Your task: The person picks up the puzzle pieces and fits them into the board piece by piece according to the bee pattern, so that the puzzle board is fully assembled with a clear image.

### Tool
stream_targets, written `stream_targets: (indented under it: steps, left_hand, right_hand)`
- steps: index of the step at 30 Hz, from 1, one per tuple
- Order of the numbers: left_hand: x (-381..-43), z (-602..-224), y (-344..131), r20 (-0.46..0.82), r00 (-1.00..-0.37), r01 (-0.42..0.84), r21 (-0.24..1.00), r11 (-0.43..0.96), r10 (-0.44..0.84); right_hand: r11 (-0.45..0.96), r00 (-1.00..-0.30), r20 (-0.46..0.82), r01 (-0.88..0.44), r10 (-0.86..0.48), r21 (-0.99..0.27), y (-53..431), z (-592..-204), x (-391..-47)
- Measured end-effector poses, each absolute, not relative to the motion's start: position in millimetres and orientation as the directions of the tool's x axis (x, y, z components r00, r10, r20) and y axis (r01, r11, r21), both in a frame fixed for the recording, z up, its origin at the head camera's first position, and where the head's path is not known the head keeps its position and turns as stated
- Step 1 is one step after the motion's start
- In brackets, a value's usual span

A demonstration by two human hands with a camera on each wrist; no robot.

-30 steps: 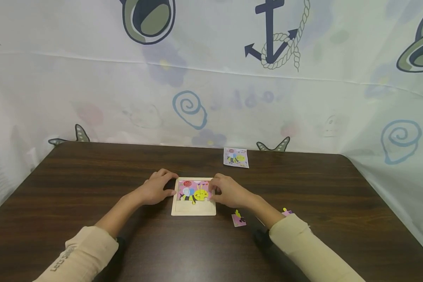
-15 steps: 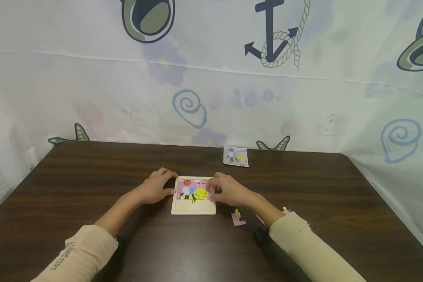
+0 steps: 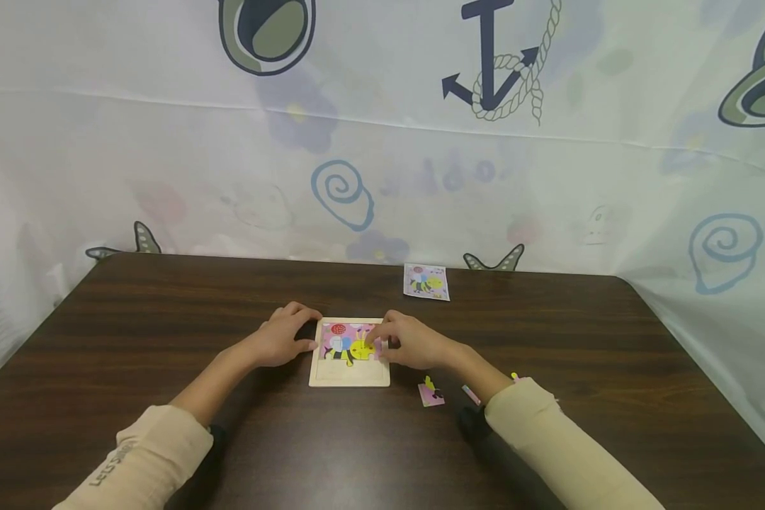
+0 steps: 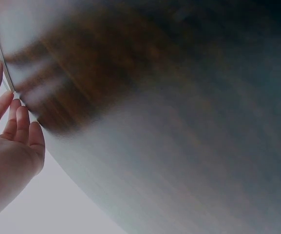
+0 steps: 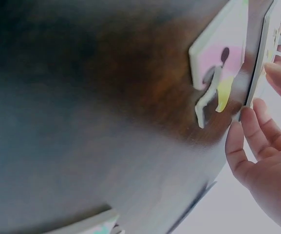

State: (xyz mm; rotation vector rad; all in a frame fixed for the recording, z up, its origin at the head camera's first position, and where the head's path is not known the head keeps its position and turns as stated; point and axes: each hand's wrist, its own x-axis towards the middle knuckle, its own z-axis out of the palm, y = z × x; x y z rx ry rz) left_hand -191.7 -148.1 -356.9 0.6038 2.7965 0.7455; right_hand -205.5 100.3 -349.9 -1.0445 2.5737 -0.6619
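A wooden puzzle tray (image 3: pixel 349 375) lies mid-table in the head view. Joined pieces (image 3: pixel 360 350) picturing a yellow bee on pink fill its upper part, and bare wood shows along the near part. My left hand (image 3: pixel 280 338) rests its thumb and fingertips on the tray's left edge, fingers spread and nearly straight. Over the right side, my right hand (image 3: pixel 414 342) touches the pieces with its index finger while other fingertips lie at the right edge. In the right wrist view, a loose pink puzzle piece (image 5: pixel 225 46) lies on the table near that hand.
At the table's back lies a square picture card (image 3: pixel 426 282) showing the same bee. Another puzzle piece (image 3: pixel 471 394) lies by my right forearm, and one more (image 3: pixel 516 377) peeks out behind it. A patterned cloth (image 3: pixel 382 142) hangs behind the table (image 3: pixel 280 439).
My right index finger has slid left across the pieces, from the picture's right edge toward the bee's head. The left hand and the tray have stayed in place.
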Motion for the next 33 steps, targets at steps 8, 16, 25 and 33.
stream_targets:
  steps: [8,16,25,33]
  left_hand:
    - [-194,-359,-149,-0.078,-0.904,0.33,0.498,0.802,0.42]
    - [-194,-360,-149,-0.079,-0.905,0.33,0.489,0.808,0.418]
    - [-193,-359,-148,-0.074,-0.906,0.333,0.486,0.808,0.417]
    - [-193,-359,-148,-0.072,-0.905,0.336,0.484,0.808,0.42]
  right_hand:
    - [0.627,-0.698,-0.081,-0.578,-0.711,-0.522,102,-350,-205]
    - [0.614,-0.701,-0.046,-0.589,-0.712,-0.525,107,-348,-203]
    - [0.61,-0.702,-0.038,-0.589,-0.711,-0.53,125,-341,-199]
    - [0.615,-0.701,-0.066,-0.572,-0.71,-0.542,153,-338,-195]
